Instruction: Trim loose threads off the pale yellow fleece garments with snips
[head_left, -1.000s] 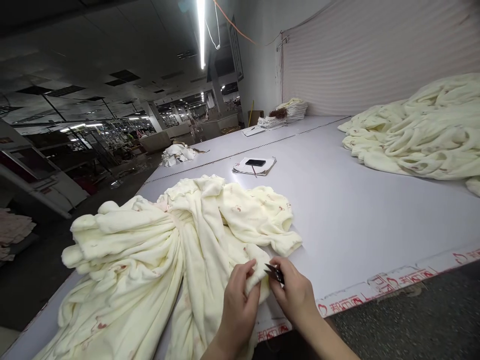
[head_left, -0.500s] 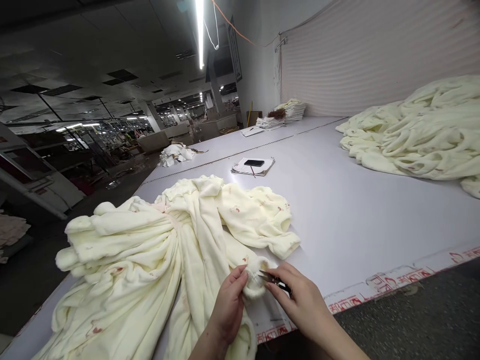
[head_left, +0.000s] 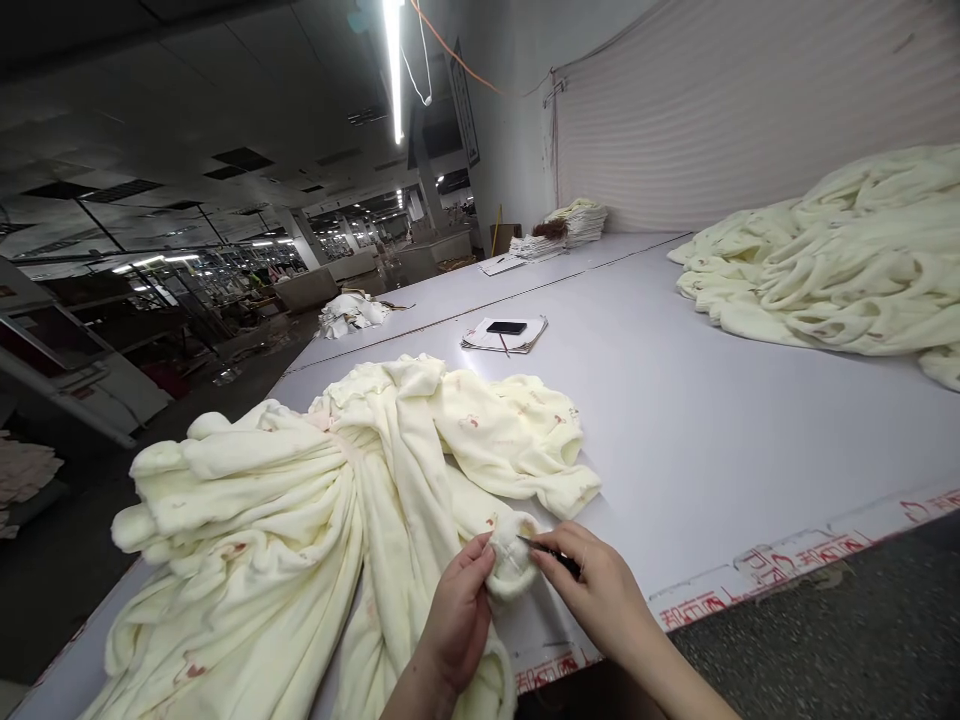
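A pale yellow plush robe [head_left: 397,450] with small reddish prints lies bunched on the table's near left side. My left hand [head_left: 461,600] pinches the end of one of its sleeves [head_left: 514,560], near the table's front edge. In my right hand [head_left: 600,585] is a pair of dark thread snips [head_left: 559,558], closed in my fingers. Their tips point left and touch or nearly touch the fabric at the sleeve opening. The fingers hide most of the snips' handle.
A large heap of similar yellow garments [head_left: 832,265] lies on the right of the white table [head_left: 675,440]. Behind the robe are papers with a phone [head_left: 507,328] and a pen. White scraps [head_left: 352,312] and stacked fabric pieces [head_left: 585,222] sit farther back.
The snips' blades, apart before, now look closed together at the sleeve end. Both hands stay in nearly the same place, and the robe lies as before.
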